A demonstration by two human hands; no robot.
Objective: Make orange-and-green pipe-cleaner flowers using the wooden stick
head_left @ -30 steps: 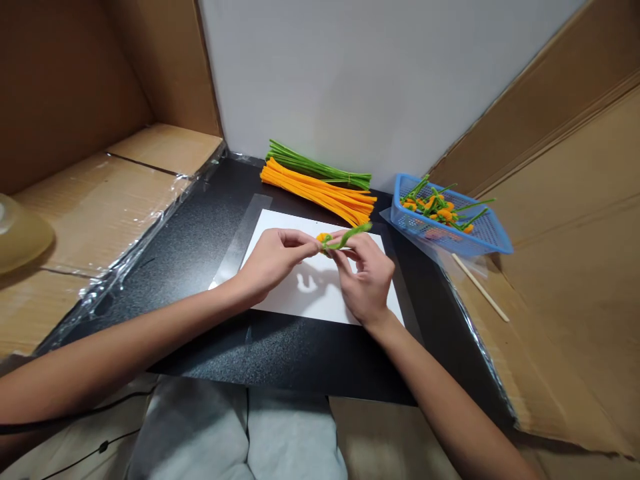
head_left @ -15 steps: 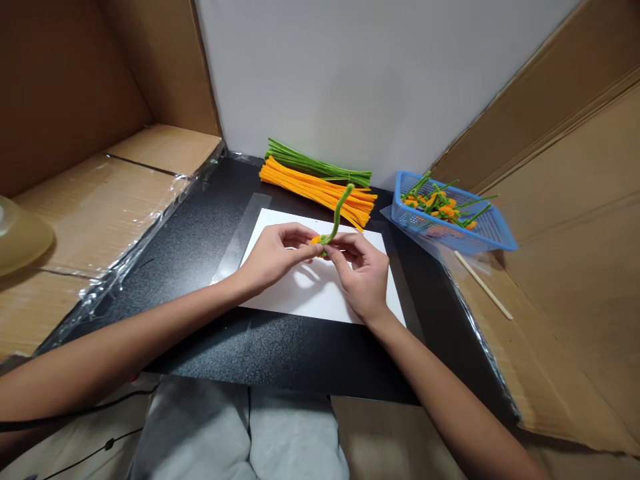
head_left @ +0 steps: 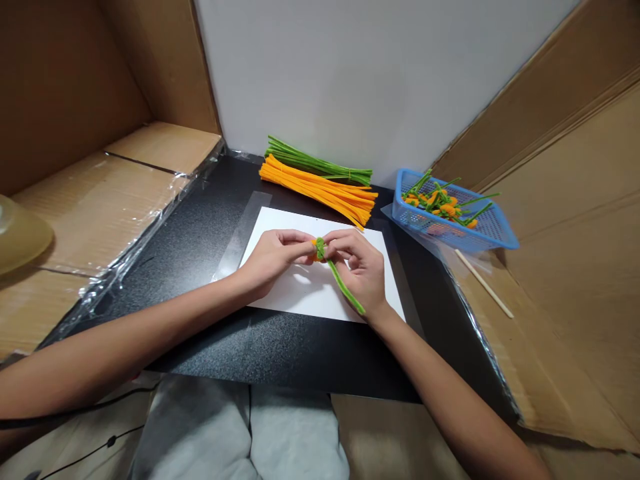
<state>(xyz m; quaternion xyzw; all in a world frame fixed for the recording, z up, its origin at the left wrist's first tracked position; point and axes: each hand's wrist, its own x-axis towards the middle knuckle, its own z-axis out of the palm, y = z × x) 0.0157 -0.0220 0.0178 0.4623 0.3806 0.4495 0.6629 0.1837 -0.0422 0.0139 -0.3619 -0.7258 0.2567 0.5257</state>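
Observation:
Between my hands, above a white sheet (head_left: 285,283), is a small pipe-cleaner piece (head_left: 320,248), orange with green wound at its top. Its long green tail slants down over my right palm toward the wrist. My left hand (head_left: 280,260) pinches the orange side between thumb and fingers. My right hand (head_left: 361,267) pinches the other side, close to where the green tail begins. The fingers partly cover the piece, so its full shape is hidden.
Behind the sheet lie bundles of orange pipe cleaners (head_left: 320,191) and green pipe cleaners (head_left: 315,162). A blue basket (head_left: 455,230) of orange-and-green pieces stands at the right, near a wooden stick (head_left: 484,285). Cardboard walls (head_left: 575,133) flank the black table (head_left: 280,353).
The green tail stood upright above my hands; now it points down across my right palm. The piece has turned in my fingers, and both hands still hold it over the sheet.

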